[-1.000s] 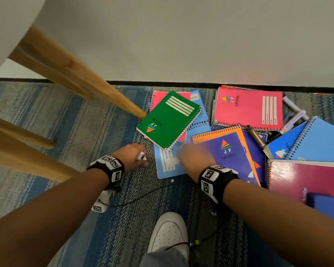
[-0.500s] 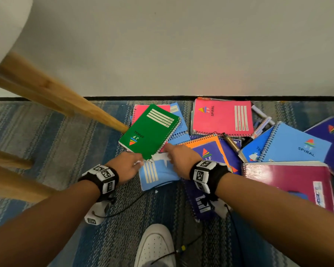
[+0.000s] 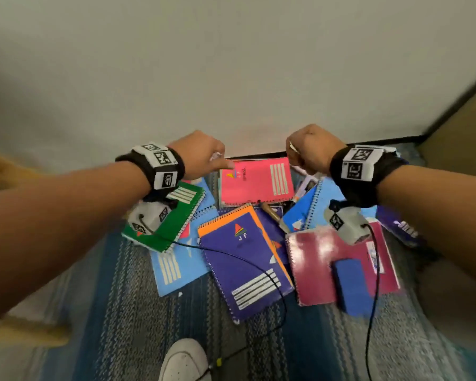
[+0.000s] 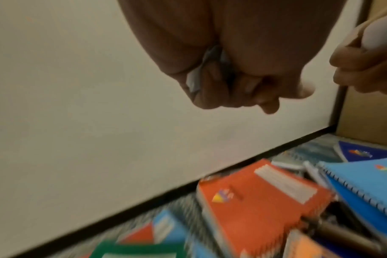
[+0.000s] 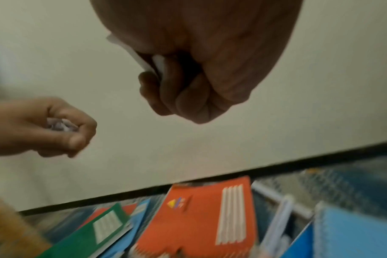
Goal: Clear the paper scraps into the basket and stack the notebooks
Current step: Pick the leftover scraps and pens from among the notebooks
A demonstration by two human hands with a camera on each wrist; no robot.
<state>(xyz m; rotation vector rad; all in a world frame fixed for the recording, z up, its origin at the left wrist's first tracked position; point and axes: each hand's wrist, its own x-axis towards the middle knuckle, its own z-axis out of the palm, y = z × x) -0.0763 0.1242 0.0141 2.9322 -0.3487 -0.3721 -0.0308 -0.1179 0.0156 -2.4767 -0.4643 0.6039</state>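
Head view: left hand [image 3: 201, 155] & right hand [image 3: 309, 149] both raised over notebooks [image 3: 254, 180], fists up near wall. Basket not in view; direction cannot tell.
Left wrist: fingers curled tight on paper scraps [image 4: 193, 80].
Right wrist: fist clamped on white scrap [image 5: 144, 61]; notebooks lie scattered below, unstacked.
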